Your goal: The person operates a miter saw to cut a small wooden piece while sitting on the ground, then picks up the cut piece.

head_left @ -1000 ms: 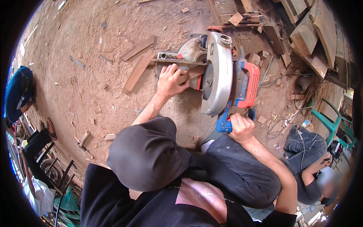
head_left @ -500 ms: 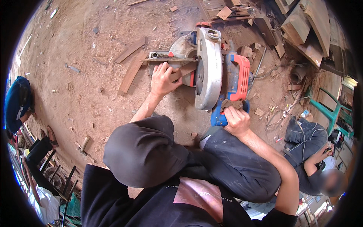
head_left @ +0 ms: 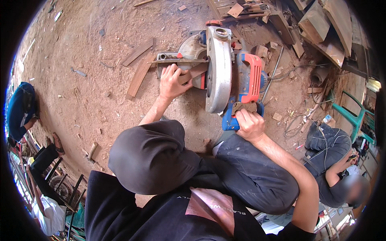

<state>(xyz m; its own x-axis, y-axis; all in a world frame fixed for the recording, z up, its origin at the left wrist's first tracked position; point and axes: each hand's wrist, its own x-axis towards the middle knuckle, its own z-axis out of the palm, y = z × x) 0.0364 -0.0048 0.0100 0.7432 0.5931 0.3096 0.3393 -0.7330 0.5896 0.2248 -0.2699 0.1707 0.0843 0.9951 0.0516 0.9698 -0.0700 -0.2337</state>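
Note:
My left hand [head_left: 173,82] has its fingers wrapped over a brown wood piece [head_left: 195,70], pressing it at the metal fence [head_left: 177,60] of a mitre saw [head_left: 218,66] with a silver blade guard and a red and blue motor [head_left: 250,74]. My right hand [head_left: 250,126] grips the saw's blue handle [head_left: 230,119], below the motor. The blade is mostly hidden by the guard. Dark-clothed legs [head_left: 251,168] are bent beneath my arms.
Loose boards [head_left: 138,76] lie on the dusty ground, with stacked timber [head_left: 317,28] at upper right. A green plastic chair [head_left: 353,110] and a seated person [head_left: 327,152] holding something small are at right, near cables. Other people [head_left: 20,108] are at the left edge.
The view has shifted slightly, so the saw and both my hands appear higher and farther left. Both hands keep the same holds on the wood and the handle.

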